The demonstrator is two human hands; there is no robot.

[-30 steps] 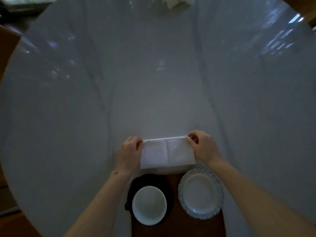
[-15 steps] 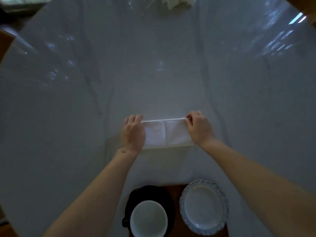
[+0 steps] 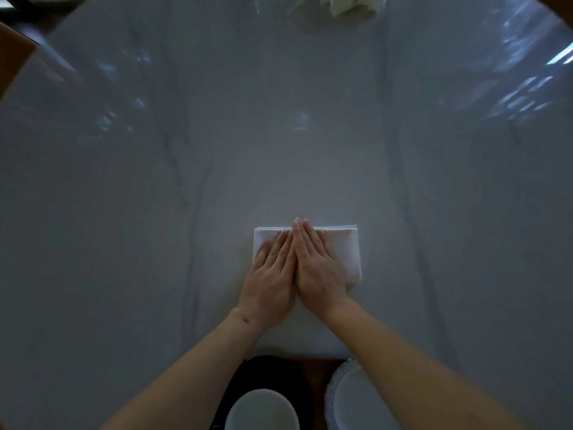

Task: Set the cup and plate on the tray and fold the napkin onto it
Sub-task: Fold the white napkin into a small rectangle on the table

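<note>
While the white cup [image 3: 262,409] and patterned plate [image 3: 342,395] sit on the wooden tray [image 3: 319,372] at the near edge, the napkin [image 3: 341,249] lies folded on the marble table [image 3: 155,212] just beyond. Half a second ago both hands pinched its far corners; now the left hand [image 3: 269,280] and right hand [image 3: 319,274] press it side by side, fingers straight. The fold looks made, so it likely needs creasing, then moving to the tray.

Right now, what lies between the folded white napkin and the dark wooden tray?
In the head view, only bare grey marble table, crossed by both forearms; left hand and right hand press the napkin flat beyond the tray.
</note>
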